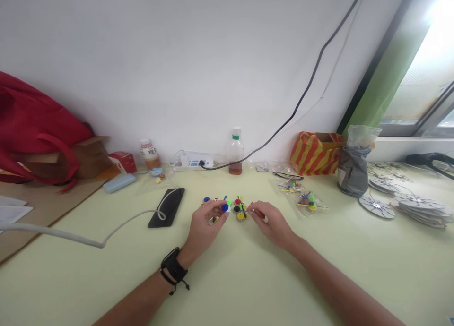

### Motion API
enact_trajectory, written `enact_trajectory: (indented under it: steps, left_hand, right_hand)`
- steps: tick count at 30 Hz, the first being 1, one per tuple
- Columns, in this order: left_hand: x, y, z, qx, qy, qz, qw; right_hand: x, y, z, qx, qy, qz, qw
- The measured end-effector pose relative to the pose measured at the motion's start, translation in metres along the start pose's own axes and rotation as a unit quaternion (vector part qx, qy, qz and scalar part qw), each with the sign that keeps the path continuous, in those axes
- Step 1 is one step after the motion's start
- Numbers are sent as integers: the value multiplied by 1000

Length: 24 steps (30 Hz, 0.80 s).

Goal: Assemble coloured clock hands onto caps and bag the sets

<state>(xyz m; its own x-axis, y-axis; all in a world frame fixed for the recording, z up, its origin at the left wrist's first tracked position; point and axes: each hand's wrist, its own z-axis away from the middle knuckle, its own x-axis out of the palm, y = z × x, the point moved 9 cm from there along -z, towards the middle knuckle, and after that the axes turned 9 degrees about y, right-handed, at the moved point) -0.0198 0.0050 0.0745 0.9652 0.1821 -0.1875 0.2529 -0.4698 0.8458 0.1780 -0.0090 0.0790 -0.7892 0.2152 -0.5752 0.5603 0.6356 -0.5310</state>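
My left hand (209, 218), a dark watch on its wrist, pinches a small blue disc (225, 207) between thumb and fingers. My right hand (268, 218) is closed at the fingertips, facing it across a cluster of small plastic parts. A thin blue stick appears to run into those right fingertips; the grip itself is partly hidden. Between the hands lie a yellow disc (240, 216), a black disc (236, 209) and a red disc (237, 201), with thin green and yellow sticks beside them. Another blue disc (206, 200) lies behind my left fingers, and more parts are half covered by that hand.
A black phone (166, 208) with a pale cable lies left of the hands. Bagged plastic parts (310, 202) lie to the right. Behind stand a bottle (236, 151) and a power strip (193, 160). Stacked grey discs (422, 209) and a striped bag (314, 153) are farther right.
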Motion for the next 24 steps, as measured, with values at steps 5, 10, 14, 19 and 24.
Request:
enact_trajectory:
  steps: [5,10,14,19,24]
  left_hand:
    - [2,0,1,-2,-6,3,1000]
    - [3,1,3,10,-10,-17,1000]
    - [4,1,5,4,-13,-7,1000]
    - [5,3,5,-11,-13,9,1000]
    - [8,0,6,-38,-33,44,998]
  right_hand:
    - [-3,16,-1,122,35,-117,985]
    - [-4,39,-4,214,80,-219,948]
    - [-6,46,-4,266,83,-325,904]
    - [-7,45,0,295,90,-399,864]
    - [-4,27,-2,258,85,-397,877]
